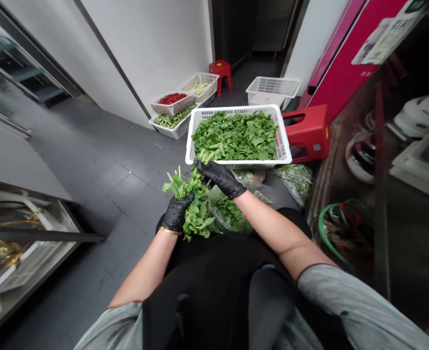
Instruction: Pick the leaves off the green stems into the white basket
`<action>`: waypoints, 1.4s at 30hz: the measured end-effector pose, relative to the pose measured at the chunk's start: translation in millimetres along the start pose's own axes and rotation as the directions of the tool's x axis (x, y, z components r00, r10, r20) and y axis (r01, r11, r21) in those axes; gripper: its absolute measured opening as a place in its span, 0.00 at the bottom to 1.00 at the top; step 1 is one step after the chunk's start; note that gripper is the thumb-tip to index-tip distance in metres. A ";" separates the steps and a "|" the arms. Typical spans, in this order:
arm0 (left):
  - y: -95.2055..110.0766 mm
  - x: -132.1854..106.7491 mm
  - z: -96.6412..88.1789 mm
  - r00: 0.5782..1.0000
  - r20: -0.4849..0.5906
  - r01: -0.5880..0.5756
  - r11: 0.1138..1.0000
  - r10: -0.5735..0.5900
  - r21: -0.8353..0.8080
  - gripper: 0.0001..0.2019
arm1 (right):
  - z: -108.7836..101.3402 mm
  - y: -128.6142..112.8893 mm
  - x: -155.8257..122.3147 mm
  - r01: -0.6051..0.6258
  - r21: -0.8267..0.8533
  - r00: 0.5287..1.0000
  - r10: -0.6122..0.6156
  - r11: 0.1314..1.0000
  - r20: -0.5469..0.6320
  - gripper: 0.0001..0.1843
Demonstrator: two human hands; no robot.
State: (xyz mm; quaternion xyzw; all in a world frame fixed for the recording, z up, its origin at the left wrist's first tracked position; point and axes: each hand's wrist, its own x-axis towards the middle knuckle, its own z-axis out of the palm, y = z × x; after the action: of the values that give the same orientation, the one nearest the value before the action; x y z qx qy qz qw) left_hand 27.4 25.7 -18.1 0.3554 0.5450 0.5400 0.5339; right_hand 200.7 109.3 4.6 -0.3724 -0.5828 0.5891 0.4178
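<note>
The left hand (177, 212), in a black glove, is closed around a bunch (200, 210) of leafy greens. The bunch lies across the palm and past the fingertips: cut stalks stick up above the fingers, and leaves spill out on the right and hang below them. The right hand (219, 177), gloved alike, is just beside and above the bunch, its fingers bent inward and narrow around some pale stems (205, 156). The stem ends show above the knuckles, in front of the near rim of a white basket (191, 147); the fingertips are partly hidden, so whether they also touch the bunch I cannot tell.

The basket holds a broad heap of picked leaves (236, 135), just beyond the right hand. Under the right wrist, an open clear bag (219, 214) has more greens in it, near the lap. A second bag (297, 181) lies to its right on the floor, near a red stool (311, 135). Farther off, by the wall, a small basket holds red peppers (172, 98).
</note>
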 end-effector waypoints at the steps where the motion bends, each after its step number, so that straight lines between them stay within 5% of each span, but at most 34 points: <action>1: 1.8 1.5 1.4 0.999 -0.035 -0.039 0.999 0.040 0.026 0.22 | 1.6 -2.9 -5.3 -0.013 -0.021 0.997 0.014 1.000 0.071 0.28; 5: 15.5 0.4 7.3 0.991 -0.042 -0.122 0.984 0.129 0.130 0.22 | 7.0 -1.9 -20.8 0.058 0.000 0.991 -0.058 0.998 0.119 0.25; 11: 32.9 -19.3 12.1 0.998 -0.015 -0.055 0.998 0.055 0.023 0.28 | -11.3 2.7 -33.1 0.000 0.222 0.997 -0.017 0.975 0.076 0.29; 15: 32.8 -23.0 8.5 0.999 -0.041 -0.010 1.000 0.009 -0.006 0.28 | -15.8 -1.4 -32.5 0.007 0.112 0.994 -0.019 0.994 0.105 0.24; 21: 24.7 -13.7 10.8 1.000 0.017 0.011 0.996 -0.010 -0.085 0.26 | -1.0 3.3 -17.4 0.044 0.246 0.985 -0.083 0.968 0.151 0.26; 29: 30.1 -0.5 18.3 0.974 0.149 0.199 0.962 -0.173 -0.185 0.18 | -49.8 15.8 7.7 -0.006 0.193 0.969 -0.041 0.981 0.242 0.19; 32: 33.8 6.7 19.1 0.980 0.108 0.183 0.971 -0.167 -0.155 0.20 | -75.7 20.5 18.3 -0.032 0.181 0.992 0.009 0.983 0.127 0.19; 34: 36.9 13.9 14.2 0.989 0.044 0.148 0.977 -0.143 -0.151 0.20 | -101.5 22.5 24.3 0.014 0.206 0.995 0.006 0.978 -0.098 0.18; 37: 40.9 26.3 6.2 0.993 -0.033 0.104 0.982 -0.110 -0.158 0.21 | -135.3 20.9 28.3 0.089 0.249 0.932 0.008 0.964 -0.363 0.16; 39: 42.2 33.6 7.1 0.992 -0.047 0.105 0.981 -0.115 -0.165 0.22 | -140.0 15.6 28.7 0.076 0.294 0.961 0.008 0.953 -0.276 0.18; 42: 42.1 40.2 19.5 0.988 -0.023 0.145 0.974 -0.151 -0.174 0.24 | -119.9 5.5 31.4 0.048 0.346 0.999 -0.048 0.937 -0.010 0.28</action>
State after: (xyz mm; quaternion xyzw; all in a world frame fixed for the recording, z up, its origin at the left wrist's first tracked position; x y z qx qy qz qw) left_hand 31.2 75.5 17.6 0.2569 0.5309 0.5501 0.5913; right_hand 299.7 183.5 -4.6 -0.2793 -0.4790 0.6717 0.4913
